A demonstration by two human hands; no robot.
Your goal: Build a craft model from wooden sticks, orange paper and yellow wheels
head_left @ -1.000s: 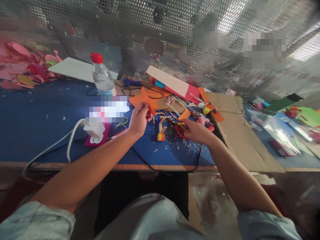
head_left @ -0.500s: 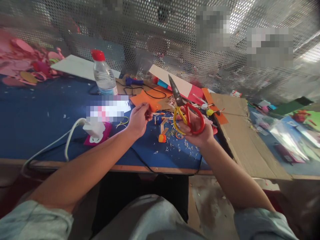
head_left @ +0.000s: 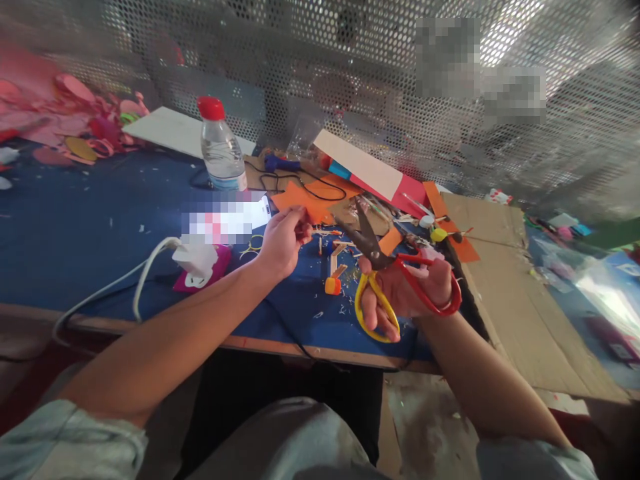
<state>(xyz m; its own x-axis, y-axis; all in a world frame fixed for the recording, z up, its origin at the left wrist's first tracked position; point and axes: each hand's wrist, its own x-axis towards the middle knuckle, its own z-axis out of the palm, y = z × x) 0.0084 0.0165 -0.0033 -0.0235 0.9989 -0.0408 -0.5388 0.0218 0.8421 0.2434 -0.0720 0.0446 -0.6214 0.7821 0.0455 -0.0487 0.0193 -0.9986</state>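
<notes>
My left hand (head_left: pixel 285 241) is closed in a pinch at the near edge of a jagged orange sheet (head_left: pixel 296 196); its fingertips are partly hidden. In my right hand (head_left: pixel 407 293) is a pair of scissors (head_left: pixel 373 248), with fingers and thumb through its yellow and red handle loops. The blades are spread apart and point up and to the left, towards my left hand. Below and between the hands lies a small stick construction (head_left: pixel 336 261) with an orange-yellow block (head_left: pixel 333 286) at its near end. White scraps are scattered beside it.
A water bottle (head_left: pixel 223 157) with a red cap stands behind a lit phone (head_left: pixel 257 210). A white charger (head_left: pixel 196 257) and its cable are at the left. Cardboard (head_left: pixel 520 293) lies to the right, pink pieces (head_left: pixel 80 127) at the far left, and a perforated metal screen (head_left: pixel 300 60) behind.
The scissors have opened from closed blades. My right hand has turned and moved right and nearer to me. My left hand keeps its pinch; the view has shifted slightly.
</notes>
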